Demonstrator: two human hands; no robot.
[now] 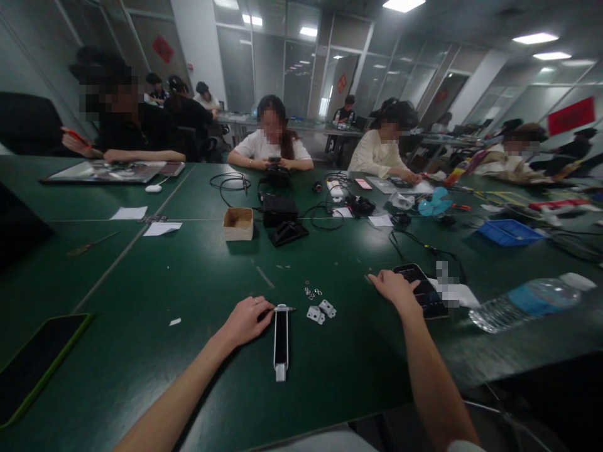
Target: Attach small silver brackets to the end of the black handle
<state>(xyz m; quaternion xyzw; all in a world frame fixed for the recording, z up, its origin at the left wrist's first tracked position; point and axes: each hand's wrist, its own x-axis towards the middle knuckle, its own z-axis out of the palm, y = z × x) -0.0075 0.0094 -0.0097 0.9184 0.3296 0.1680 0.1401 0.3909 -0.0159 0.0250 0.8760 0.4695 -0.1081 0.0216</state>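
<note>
I've got the left hand (pixel 247 321) touching the white-framed bar's (pixel 281 342) far end, grasp unclear; right hand (pixel 394 289) relaxed, released, at the smartphone (pixel 423 290). Between hands, metal brackets (pixel 315 315) and small rings (pixel 318 292) lie loose, unattached.

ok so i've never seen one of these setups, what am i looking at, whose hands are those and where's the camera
There's no machine here: one person works bare-handed, and this single picture comes from a camera on their head, looking forward and down. On the green table, the left hand is at the top end of a slim white-framed piece; how firmly it grips is unclear. The right hand is at a dark phone-like device. Between the hands lie small metal brackets and tiny rings. A plastic bottle lies at right. Other people sit across the table.
</note>
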